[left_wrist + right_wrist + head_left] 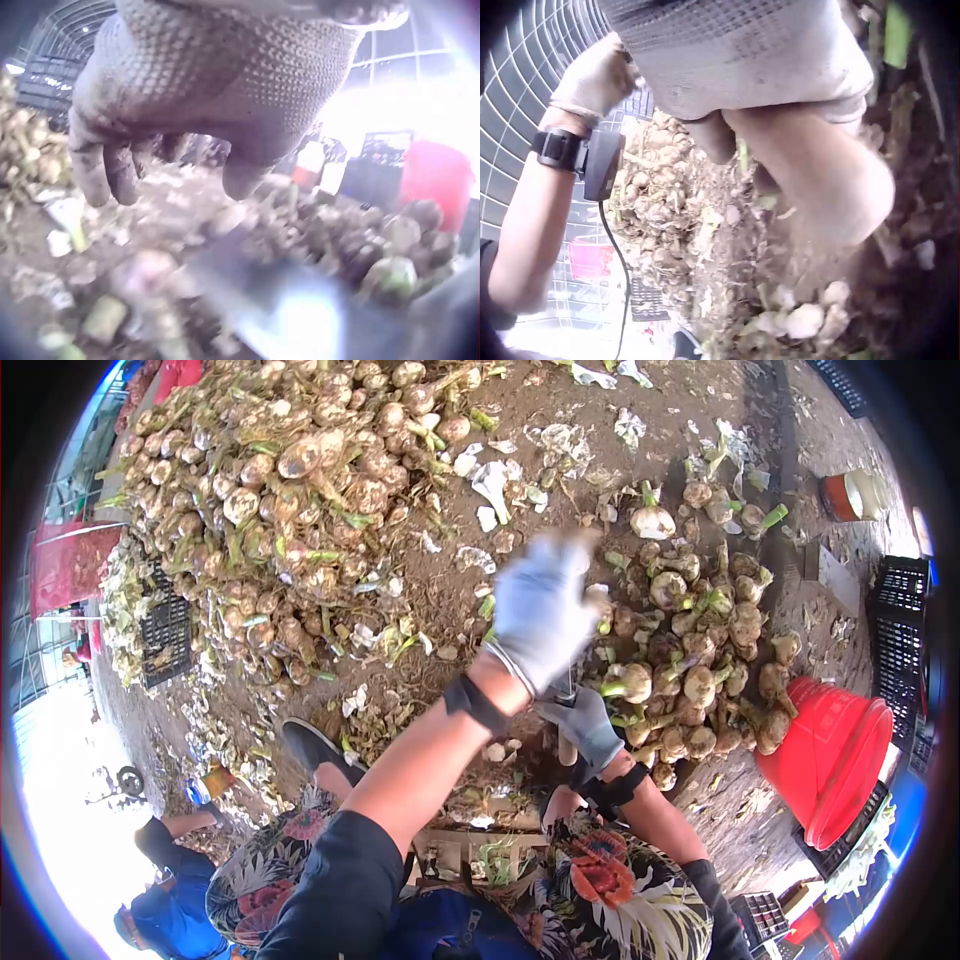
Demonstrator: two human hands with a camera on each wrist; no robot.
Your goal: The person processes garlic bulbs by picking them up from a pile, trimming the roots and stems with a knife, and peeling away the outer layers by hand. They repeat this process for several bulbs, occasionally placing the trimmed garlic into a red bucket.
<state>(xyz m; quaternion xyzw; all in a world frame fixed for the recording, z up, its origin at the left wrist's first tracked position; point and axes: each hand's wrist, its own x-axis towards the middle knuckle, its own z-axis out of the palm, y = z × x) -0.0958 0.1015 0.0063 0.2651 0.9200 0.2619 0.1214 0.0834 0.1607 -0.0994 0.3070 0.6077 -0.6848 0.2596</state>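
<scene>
My gloved left hand (545,610) is above the middle of the ground, blurred in the head view. In the left wrist view its fingers (94,176) hang loosely bent, with nothing between them and the thumb. Lower down, my gloved right hand (588,728) grips a tool by its wooden handle (821,176). A broad metal blade (285,311), blurred, shows below the left hand. Close by the right hand lies a white garlic bulb (630,682) with a green stem, at the edge of a heap of garlic bulbs (700,685).
A large pile of soil-covered garlic (300,460) spreads at upper left. A red bucket (825,755) leans at right, near black crates (900,620). Peeled leaves (490,485) litter the soil. Another person (175,905) is at lower left.
</scene>
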